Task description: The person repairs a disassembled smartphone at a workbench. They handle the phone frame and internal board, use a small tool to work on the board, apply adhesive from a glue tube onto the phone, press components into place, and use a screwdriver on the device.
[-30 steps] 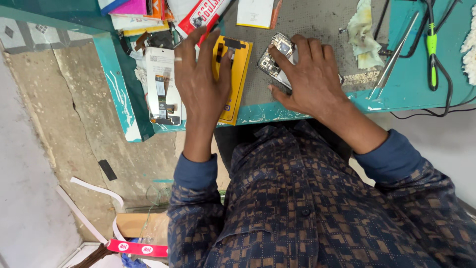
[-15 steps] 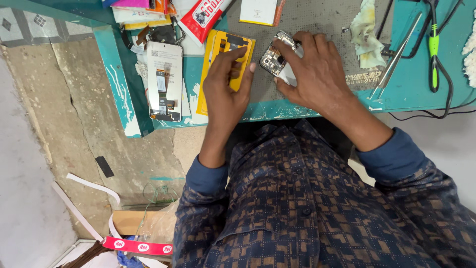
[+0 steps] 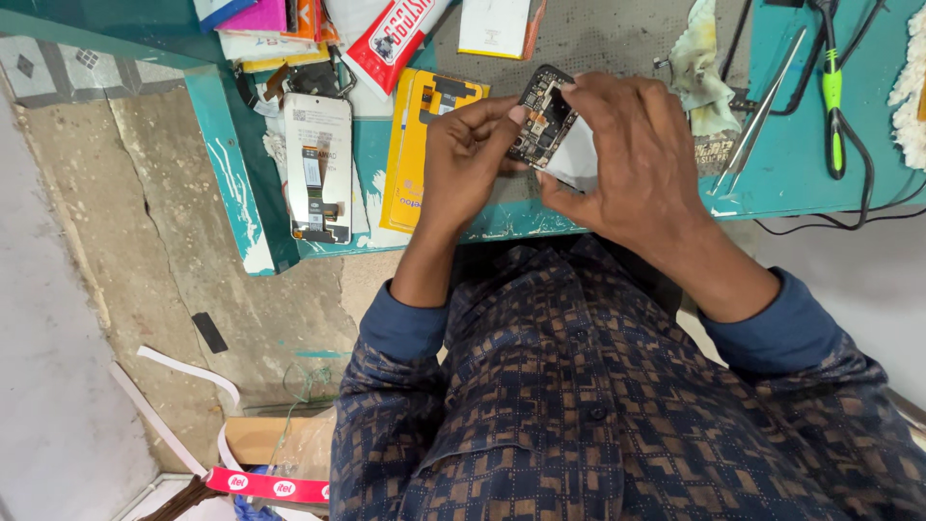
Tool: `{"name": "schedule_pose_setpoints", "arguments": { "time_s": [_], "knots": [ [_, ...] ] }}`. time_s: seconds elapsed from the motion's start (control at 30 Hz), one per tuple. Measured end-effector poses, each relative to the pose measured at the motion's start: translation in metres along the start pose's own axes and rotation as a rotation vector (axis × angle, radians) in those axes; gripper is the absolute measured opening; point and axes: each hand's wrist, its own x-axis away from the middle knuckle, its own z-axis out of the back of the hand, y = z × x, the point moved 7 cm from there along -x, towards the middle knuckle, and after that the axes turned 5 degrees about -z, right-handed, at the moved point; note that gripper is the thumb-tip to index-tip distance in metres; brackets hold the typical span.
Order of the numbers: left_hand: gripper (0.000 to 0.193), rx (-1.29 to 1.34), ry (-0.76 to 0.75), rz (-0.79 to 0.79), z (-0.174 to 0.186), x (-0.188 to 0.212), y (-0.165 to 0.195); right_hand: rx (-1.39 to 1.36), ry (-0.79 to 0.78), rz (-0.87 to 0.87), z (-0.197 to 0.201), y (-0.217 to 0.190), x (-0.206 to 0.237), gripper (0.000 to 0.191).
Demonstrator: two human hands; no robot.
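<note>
I have the opened phone pinched up off the worktop between both hands, its long axis slanting from the top corner by my left fingertips down toward my right palm. My right hand is closed round its lower end and far edge, carrying most of it, while my left hand is curled with thumb and forefinger nipping the near upper edge. The yellow packet lies just left of my left hand.

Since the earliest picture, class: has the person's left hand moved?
Yes. The left hand has shifted rightward off the yellow package to grip the opened phone.
</note>
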Motion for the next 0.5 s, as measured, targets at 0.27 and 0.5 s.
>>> {"name": "schedule_pose_setpoints", "arguments": {
  "time_s": [0.27, 0.5],
  "knots": [
    [0.026, -0.047, 0.074, -0.192, 0.0, 0.01, 0.001, 0.047, -0.035, 0.043, 0.004, -0.008, -0.001, 0.069],
    [0.024, 0.015, 0.064, -0.085, -0.001, 0.015, 0.003, 0.05, -0.146, 0.016, -0.003, -0.007, -0.001, 0.073]
  ]
}}
